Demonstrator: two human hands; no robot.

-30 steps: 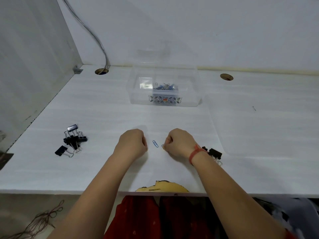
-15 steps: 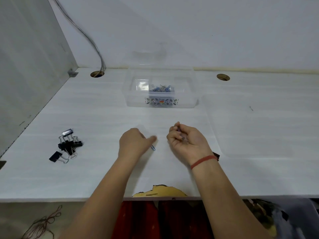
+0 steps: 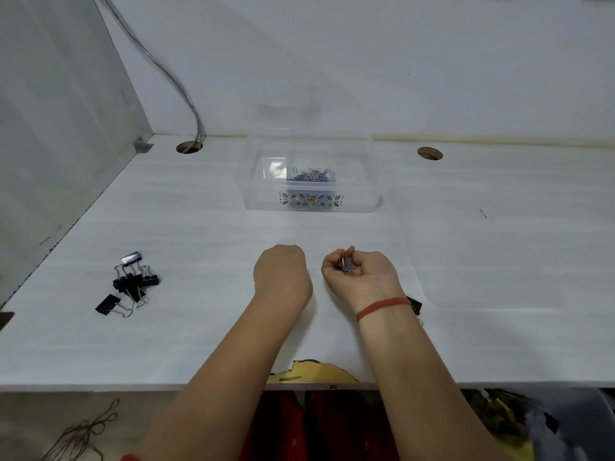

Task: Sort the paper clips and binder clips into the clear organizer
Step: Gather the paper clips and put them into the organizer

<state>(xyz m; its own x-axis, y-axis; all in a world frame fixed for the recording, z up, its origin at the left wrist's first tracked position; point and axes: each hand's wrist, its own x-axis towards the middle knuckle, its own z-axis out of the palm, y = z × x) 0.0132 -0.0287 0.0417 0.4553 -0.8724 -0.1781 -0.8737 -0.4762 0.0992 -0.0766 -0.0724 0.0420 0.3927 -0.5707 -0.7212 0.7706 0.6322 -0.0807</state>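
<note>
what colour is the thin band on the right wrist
Red thin wrist band, clearest in the head view.

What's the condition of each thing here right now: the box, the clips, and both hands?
clear organizer: lid off, blue paper clips heaped in its middle section.
black binder clips: loose pile on the desk, unsorted.
left hand: closed fist; contents hidden.
right hand: palm up, closed on a few paper clips.

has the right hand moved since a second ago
Yes. The right hand was knuckles-up on the desk; it has turned palm-up, holding paper clips, a little nearer the organizer.
</note>
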